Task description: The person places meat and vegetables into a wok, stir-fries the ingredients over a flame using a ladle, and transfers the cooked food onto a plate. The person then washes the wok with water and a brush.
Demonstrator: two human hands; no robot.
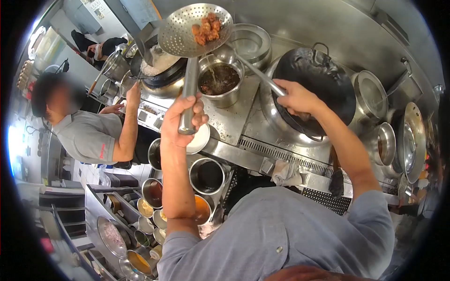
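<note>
the skimmer [174, 38], just short of 12 o'clock, overlaps the ladle [260, 73], so the ladle's head is hard to make out; reddish-brown fried pieces [206, 29] sit in the skimmer. below it, at 12 o'clock, thin liquid falls into a steel pot [226, 99] of dark liquid, whose depth is hidden.

at 10 o'clock the left hand [184, 118] has its fingers curled round the skimmer's thick handle, near its end. at 2 o'clock the right hand [298, 100] is closed round the ladle's handle, over the black wok [311, 77]; hand and forearm cover part of its rim.

a strip of steel counter [240, 108] gives a gap between pot and wok. the curved back wall [304, 22] bounds the top, and steel pans [411, 143] crowd 3 o'clock. at 9 o'clock a co-worker [91, 133] stands apart from the left forearm. the forearm hides some of the tubs [152, 193] toward 8 o'clock, and dark lens edges cut off the corners.
</note>
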